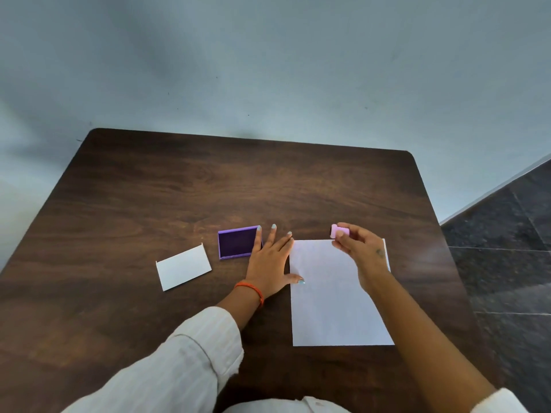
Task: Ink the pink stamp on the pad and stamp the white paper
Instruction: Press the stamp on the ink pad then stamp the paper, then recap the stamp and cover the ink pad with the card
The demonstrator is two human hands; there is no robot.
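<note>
A small pink stamp (339, 231) is pinched in the fingertips of my right hand (362, 251), held above the far edge of the white paper (331, 311). The paper lies flat on the dark wooden table (179, 189), right of centre. An open purple ink pad (235, 241) with a dark inked surface sits left of the paper. My left hand (268, 265) rests flat with fingers spread between pad and paper; one fingertip touches the pad's right edge and the thumb lies on the paper's left edge.
A white lid or card (183, 267) lies left of the ink pad. The table's far edge meets a pale wall. Dark floor tiles (507, 248) show beyond the table's right edge.
</note>
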